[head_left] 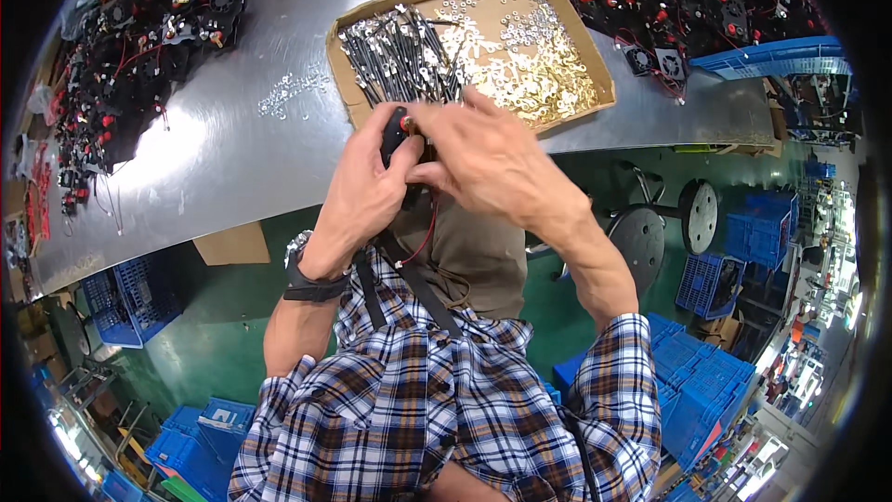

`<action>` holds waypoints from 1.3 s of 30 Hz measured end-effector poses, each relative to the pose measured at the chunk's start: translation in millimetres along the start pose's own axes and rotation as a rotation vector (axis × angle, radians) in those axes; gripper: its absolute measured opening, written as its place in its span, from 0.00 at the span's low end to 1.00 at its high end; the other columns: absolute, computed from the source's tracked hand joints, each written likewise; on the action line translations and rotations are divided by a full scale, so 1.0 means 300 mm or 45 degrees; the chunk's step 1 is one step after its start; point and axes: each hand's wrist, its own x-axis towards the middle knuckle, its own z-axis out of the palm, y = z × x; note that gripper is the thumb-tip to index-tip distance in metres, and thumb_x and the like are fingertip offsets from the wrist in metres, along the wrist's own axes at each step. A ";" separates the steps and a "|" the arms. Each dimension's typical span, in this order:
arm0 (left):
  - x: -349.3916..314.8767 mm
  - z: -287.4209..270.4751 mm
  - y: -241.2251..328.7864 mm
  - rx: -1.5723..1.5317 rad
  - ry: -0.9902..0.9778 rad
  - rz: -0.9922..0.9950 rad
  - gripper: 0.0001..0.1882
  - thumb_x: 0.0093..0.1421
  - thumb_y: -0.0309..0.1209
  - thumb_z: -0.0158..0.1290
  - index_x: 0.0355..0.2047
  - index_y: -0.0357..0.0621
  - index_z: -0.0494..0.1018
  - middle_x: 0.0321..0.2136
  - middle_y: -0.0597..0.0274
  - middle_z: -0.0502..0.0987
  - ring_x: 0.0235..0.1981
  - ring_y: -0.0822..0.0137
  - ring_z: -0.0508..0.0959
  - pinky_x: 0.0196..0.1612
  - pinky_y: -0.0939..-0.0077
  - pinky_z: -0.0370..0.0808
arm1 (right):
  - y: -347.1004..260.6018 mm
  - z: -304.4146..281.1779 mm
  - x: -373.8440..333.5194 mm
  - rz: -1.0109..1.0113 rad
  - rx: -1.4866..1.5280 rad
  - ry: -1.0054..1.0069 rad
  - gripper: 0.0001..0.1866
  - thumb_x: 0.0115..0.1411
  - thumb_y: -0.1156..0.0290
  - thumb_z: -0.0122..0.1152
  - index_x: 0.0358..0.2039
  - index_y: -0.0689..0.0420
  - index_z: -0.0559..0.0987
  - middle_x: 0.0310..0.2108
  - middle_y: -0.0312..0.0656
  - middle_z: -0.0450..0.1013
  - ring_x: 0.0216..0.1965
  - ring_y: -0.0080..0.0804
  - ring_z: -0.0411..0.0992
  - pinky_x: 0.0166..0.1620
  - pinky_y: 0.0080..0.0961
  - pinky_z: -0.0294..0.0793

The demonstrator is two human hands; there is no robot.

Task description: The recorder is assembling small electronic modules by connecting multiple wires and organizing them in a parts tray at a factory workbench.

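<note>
1. The left grip [370,178] holds a black part [392,135] by the near edge of the surface [246,153], beside the cardboard tray [585,112].
2. The right grip [488,156] is at the red-ringed fitting [406,122]; whether it pinches anything, I cannot tell.
3. Best, I judge, to brace the part firmly, work the fitting squarely, and keep the red wire [431,232] untangled.
4. The part's long axis seems to run away from the person, far end leaning slightly right.
</note>
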 end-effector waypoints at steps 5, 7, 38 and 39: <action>-0.052 -0.053 0.030 -0.156 -0.009 -0.118 0.14 0.67 0.28 0.51 0.51 0.37 0.71 0.36 0.59 0.77 0.39 0.71 0.77 0.44 0.72 0.76 | -0.001 -0.049 -0.010 0.063 -0.005 -0.114 0.24 0.60 0.68 0.65 0.55 0.64 0.74 0.42 0.49 0.79 0.42 0.50 0.79 0.66 0.49 0.65; -0.021 -0.129 -0.005 -0.227 0.001 -0.171 0.14 0.67 0.28 0.52 0.51 0.37 0.71 0.36 0.59 0.76 0.39 0.71 0.77 0.44 0.72 0.76 | 0.028 -0.064 -0.064 0.245 0.065 0.136 0.24 0.57 0.76 0.65 0.56 0.62 0.75 0.46 0.54 0.78 0.45 0.50 0.80 0.66 0.48 0.65; -0.039 -0.298 -0.166 0.050 0.945 0.260 0.13 0.73 0.27 0.47 0.53 0.31 0.72 0.34 0.59 0.78 0.28 0.75 0.75 0.36 0.81 0.74 | 0.888 -0.335 -0.411 1.201 -0.563 0.573 0.27 0.60 0.54 0.69 0.42 0.69 0.75 0.31 0.63 0.79 0.36 0.64 0.78 0.42 0.48 0.77; -0.041 -0.302 -0.167 0.057 0.940 0.243 0.13 0.73 0.27 0.47 0.53 0.31 0.72 0.35 0.59 0.78 0.29 0.75 0.75 0.36 0.80 0.74 | 0.879 -0.344 -0.395 1.157 -0.562 0.635 0.23 0.61 0.58 0.67 0.42 0.67 0.76 0.31 0.61 0.79 0.35 0.63 0.78 0.40 0.47 0.77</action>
